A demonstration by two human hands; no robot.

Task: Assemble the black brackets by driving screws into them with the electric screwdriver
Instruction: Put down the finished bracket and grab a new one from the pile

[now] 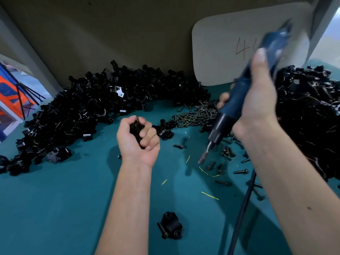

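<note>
Two hands are engaged over the green table (55, 208). Left hand (138, 140) is curled tight round a dark part, judged a black bracket (135, 128), held near frame centre. Right hand (257, 100) is wrapped round the blue electric screwdriver (237, 100) at two o'clock, bit (206, 153) angled down toward seven o'clock and clear of the table. One assembled bracket (172, 225) with a screw lies at six o'clock. Loose screws (196, 115) are heaped at one o'clock; bracket piles (82, 107) run from nine to twelve o'clock and again at three.

Risks, as judged: the bit and the held bracket are well apart, so a hurried approach could miss the screw head and strike the left fingers (147, 137). The trailing cable (242, 208) lies among stray screws and could sweep them off.

Not determinable: whether a screw is already seated in the held bracket (the fingers cover most of it). The screwdriver's upper end is blurred. A card (230, 52) behind bears red writing, partly hidden by the tool.
</note>
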